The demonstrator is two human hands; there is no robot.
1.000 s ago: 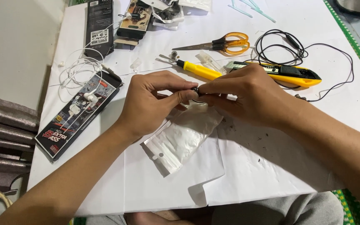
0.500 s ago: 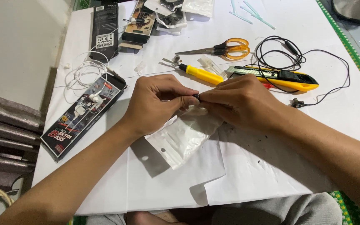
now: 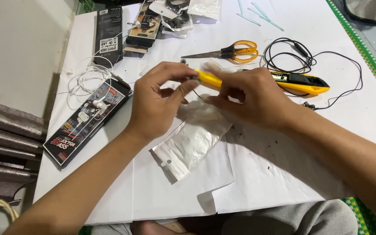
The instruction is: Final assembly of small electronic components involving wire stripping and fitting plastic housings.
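White paper beneath, left hand (image 3: 155, 102) and right hand (image 3: 251, 98) fingers pinch thin black wire (image 3: 195, 92).

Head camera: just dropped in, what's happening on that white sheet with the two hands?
A person sits at a white paper sheet. The left hand and right hand meet over a clear plastic pouch, pinching a thin dark wire between the fingertips. A yellow-handled tool lies just behind the hands. Scissors, a yellow utility knife, a black cable and a boxed white earphone set lie around them.
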